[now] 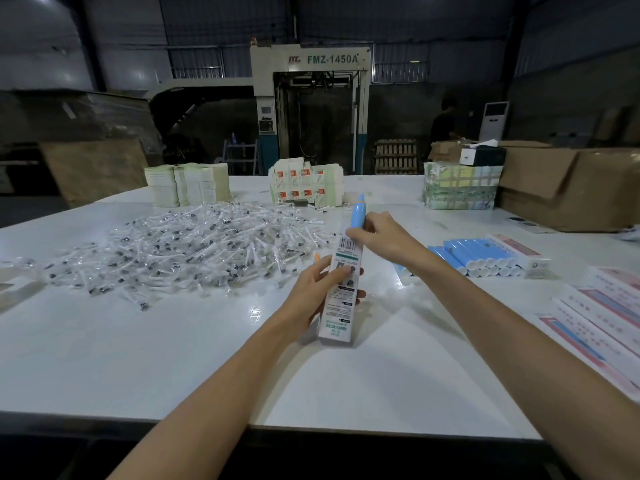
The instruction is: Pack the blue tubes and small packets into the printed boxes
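Blue tube (357, 214), smooth, right fingers (372, 220) pinching it, left fingers (337, 271) gripping slim printed box (341, 306).

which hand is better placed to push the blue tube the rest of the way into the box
Right, probably. The right hand grips the blue tube where it sticks out of the far end of the printed box. The left hand is wrapped round the box's middle, steadying it.
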The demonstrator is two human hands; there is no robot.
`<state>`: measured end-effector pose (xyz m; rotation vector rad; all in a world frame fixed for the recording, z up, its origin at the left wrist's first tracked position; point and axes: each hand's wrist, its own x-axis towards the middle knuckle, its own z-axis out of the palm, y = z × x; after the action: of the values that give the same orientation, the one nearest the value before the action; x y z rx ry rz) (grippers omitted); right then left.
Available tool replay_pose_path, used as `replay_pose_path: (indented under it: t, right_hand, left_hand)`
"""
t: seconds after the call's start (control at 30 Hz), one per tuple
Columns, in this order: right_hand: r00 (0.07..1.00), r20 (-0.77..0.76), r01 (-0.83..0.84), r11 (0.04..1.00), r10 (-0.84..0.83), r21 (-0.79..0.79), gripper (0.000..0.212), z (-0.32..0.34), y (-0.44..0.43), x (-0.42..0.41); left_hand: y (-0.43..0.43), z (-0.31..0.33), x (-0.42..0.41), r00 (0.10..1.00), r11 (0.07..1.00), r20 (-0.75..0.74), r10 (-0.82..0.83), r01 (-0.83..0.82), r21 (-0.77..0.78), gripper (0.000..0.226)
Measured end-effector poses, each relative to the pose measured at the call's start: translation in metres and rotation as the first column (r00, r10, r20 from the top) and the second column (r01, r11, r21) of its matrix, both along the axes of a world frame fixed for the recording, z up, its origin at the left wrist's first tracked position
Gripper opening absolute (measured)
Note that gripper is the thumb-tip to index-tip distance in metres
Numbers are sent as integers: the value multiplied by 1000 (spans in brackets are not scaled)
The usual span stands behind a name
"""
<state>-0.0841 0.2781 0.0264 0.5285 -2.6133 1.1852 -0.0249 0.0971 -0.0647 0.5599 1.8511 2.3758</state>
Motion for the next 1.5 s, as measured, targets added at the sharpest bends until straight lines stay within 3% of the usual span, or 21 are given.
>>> replay_pose_path:
  t: [0.1,0.17,0.3,0.4,0.5,0.6,0.7,0.83,0.87,0.97,1.03,1.1,1.17,1.27,1.33,1.43,1.5]
  right_hand:
    - [996,-78,65,962,-46,266,38,-8,-5,4]
    - [984,-163,123,945,-76,302,38,-12,-6,5]
    - [975,-167,131,985,-148,-110,24,-20,-1,4]
    - [964,-146,193,961,-224,-200,12,-34,10,0]
    - [979,-92,185,983,-184,1,8,-55,12,-3]
    - [990,-88,131,962,-113,240,20,-74,4,-1]
    - [988,-131,130,878,-78,461,31,-92,-6,1]
    - [988,-154,109,748,-10,654,7,-106,-8,1]
    - [991,-132,90,747,-3,659,11,-108,-6,0]
    - [995,-79,96,851,-65,516,20,-107,3,-4]
    - [987,-42,161,948,-156,274,25,-95,10,-7]
    - [975,-58,211,976,-214,-55,14,-75,14,-5]
    - [958,-123,200,911,-259,-360,7,-48,15,0]
    - [974,-115,68,735,-196,-674,21,-12,13,10]
    - [986,-123,-9,709,-110,-705,39,7,8,15]
    - [983,-179,-92,751,-35,-653,65,22,-5,20]
    - [980,-196,-95,798,-29,-595,60,24,-14,20]
  left_hand:
    - [-2,-2,-2,999,1000,23,29,-29,0,36]
    - [-4,-2,-3,997,998,33,69,-69,10,34]
    - [-14,0,-8,967,963,98,235,-245,112,32]
    - [-26,3,-13,938,921,125,325,-343,182,29]
    - [-28,4,-15,925,903,115,362,-378,202,30]
    - [-26,3,-16,925,906,106,366,-380,185,30]
    - [-25,1,-15,941,924,96,324,-336,180,32]
    - [-19,1,-11,963,953,102,251,-264,145,33]
    - [-18,1,-10,966,960,94,240,-251,126,32]
    - [-17,1,-8,970,971,48,240,-241,2,31]
    - [-16,2,-7,974,975,43,222,-221,-20,33]
    - [-13,2,-5,980,981,44,196,-196,-7,34]
    - [-11,2,-4,984,985,42,173,-173,-5,36]
    - [-11,2,-4,989,989,37,145,-144,-16,40]
    - [-11,2,-3,991,991,32,130,-129,-21,40]
    - [-10,2,-3,993,993,17,116,-115,-23,36]
    - [-10,1,-4,994,994,10,109,-109,-22,37]
